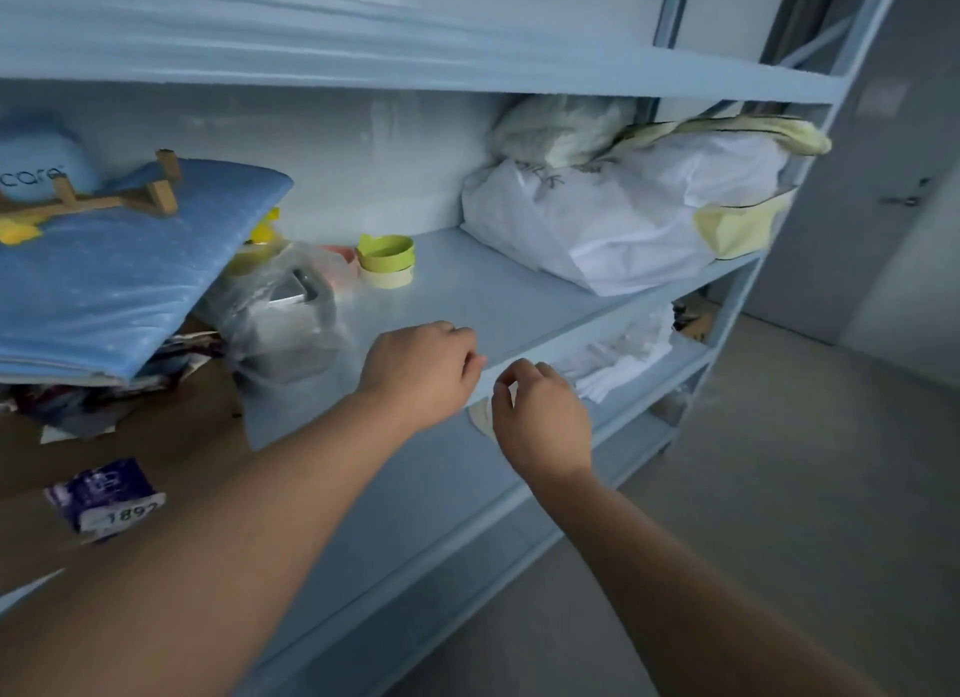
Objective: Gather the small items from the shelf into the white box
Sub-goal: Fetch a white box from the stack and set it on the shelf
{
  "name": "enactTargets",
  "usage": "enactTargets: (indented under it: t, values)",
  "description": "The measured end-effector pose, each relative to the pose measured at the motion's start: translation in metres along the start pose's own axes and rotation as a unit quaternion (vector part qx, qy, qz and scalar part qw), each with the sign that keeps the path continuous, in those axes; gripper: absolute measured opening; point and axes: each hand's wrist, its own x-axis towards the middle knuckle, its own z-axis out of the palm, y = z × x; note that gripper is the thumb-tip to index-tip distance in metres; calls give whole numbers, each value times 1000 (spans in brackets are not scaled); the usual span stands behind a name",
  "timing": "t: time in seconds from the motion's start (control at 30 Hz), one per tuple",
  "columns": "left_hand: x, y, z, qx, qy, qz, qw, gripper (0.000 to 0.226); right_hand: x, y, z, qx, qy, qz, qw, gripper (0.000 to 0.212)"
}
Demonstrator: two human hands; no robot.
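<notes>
On the shelf (467, 291), plastic bag (280, 311) beside tape rolls (387, 260).

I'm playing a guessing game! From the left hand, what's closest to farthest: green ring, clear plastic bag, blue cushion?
1. Clear plastic bag, just left of the left hand.
2. Green ring, deeper on the shelf.
3. Blue cushion, far back left.

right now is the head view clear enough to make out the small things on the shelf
Head view: dim bluish light, no harsh glare; the wide lens bows the pale blue shelf; blur smears the clear plastic bag and blue padded mat at left; the green ring-shaped tape roll is readable.
</notes>
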Motion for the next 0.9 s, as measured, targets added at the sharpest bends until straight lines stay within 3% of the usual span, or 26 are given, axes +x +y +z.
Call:
enactTargets:
  t: [0.2,0.43,0.63,0.9]
  values:
    - [26,117,11,-33,-28,64,997,32,-21,93,-78,-46,45,61,996,21]
    - [30,271,31,2,-175,119,977,45,-77,219,-177,-86,21,168,982,25]
    - [25,411,26,-30,-185,194,963,42,-130,308,-269,-117,32,233,965,29]
    - [32,598,8,-89,-138,322,932,34,-196,400,-391,-185,124,331,917,31]
